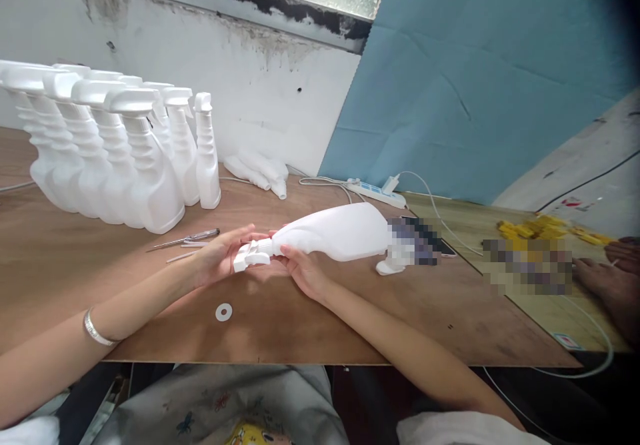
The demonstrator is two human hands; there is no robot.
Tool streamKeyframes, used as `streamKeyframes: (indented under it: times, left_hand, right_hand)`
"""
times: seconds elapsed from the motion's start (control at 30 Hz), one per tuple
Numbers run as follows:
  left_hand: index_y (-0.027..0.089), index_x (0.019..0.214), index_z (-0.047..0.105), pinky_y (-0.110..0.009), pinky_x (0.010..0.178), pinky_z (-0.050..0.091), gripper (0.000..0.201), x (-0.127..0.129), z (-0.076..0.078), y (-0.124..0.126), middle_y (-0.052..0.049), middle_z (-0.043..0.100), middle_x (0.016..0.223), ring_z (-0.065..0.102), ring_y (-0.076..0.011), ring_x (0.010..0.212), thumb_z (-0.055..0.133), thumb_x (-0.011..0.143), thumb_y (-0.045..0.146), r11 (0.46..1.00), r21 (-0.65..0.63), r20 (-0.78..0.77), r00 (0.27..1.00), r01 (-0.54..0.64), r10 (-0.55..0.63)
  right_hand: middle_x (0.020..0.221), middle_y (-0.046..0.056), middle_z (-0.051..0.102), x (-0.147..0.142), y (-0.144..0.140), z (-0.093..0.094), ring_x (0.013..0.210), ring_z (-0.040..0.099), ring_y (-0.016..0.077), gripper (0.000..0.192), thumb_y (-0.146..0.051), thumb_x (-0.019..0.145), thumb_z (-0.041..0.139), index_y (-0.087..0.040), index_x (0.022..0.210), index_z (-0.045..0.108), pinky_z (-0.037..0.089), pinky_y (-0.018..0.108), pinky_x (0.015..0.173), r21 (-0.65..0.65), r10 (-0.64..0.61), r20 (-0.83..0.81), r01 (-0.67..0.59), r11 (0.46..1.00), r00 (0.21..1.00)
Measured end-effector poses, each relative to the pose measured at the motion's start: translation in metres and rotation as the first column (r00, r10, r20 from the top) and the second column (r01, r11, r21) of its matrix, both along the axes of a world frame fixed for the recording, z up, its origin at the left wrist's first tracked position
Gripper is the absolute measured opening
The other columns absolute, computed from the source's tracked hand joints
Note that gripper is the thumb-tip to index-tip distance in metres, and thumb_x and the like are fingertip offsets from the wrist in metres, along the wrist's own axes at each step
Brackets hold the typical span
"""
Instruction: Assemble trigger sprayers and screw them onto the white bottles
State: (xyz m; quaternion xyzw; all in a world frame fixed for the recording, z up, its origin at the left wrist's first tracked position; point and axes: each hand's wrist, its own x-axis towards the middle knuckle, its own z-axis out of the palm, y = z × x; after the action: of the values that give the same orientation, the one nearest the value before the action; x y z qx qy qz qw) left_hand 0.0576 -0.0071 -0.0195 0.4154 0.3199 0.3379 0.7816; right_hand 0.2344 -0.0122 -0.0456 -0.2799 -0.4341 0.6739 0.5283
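A white plastic spray bottle (335, 231) lies on its side across both my hands, its base toward the right. My left hand (220, 255) is closed around the white trigger sprayer head (253, 254) at the bottle's neck end. With its thumb on top, my right hand (306, 273) grips the neck just beside the sprayer's collar. Head and neck meet in line; whether the thread is engaged cannot be seen. A flat white ring (224, 312) lies on the table below my left hand. Beyond that hand are a screwdriver (203, 235) and thin white tubes (187, 254).
Several white spray bottles (160, 191) stand upright at the back left. More white bottles (260, 170) lie near the wall. A power strip (377, 193), cables, a phone (447, 249) and another white sprayer head (390, 267) are rightward. Another person's hand (605, 285) works near yellow pieces (533, 230).
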Motion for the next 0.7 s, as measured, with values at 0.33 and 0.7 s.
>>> streamKeyframes:
  times: [0.33, 0.7]
  left_hand:
    - [0.010, 0.095, 0.062, -0.033, 0.070, 0.054, 0.038, 0.0052, -0.0055, -0.0032, -0.010, 0.067, 0.084, 0.063, -0.0208, 0.076, 0.071, 0.065, 0.030, 0.998, 0.043, -0.152, 0.987, -0.048, 0.054]
    - [0.013, 0.091, 0.062, -0.032, 0.070, 0.048, 0.043, 0.0037, -0.0068, -0.0023, -0.006, 0.067, 0.082, 0.061, -0.0234, 0.080, 0.074, 0.056, 0.036, 0.936, 0.352, -0.371, 0.917, -0.007, 0.146]
  right_hand:
    - [0.081, -0.001, 0.067, 0.0014, -0.0029, -0.0048, 0.084, 0.059, 0.0176, 0.032, -0.023, 0.065, 0.067, -0.025, 0.097, 0.059, 0.045, 0.034, 0.081, 0.105, -0.013, 0.120, 0.001, 0.995, 0.993]
    - [0.087, 0.001, 0.066, 0.0001, 0.0025, -0.0037, 0.087, 0.058, 0.0179, 0.027, -0.023, 0.062, 0.068, -0.022, 0.088, 0.062, 0.047, 0.031, 0.075, -0.019, -0.098, 0.061, 0.100, 0.995, 0.993]
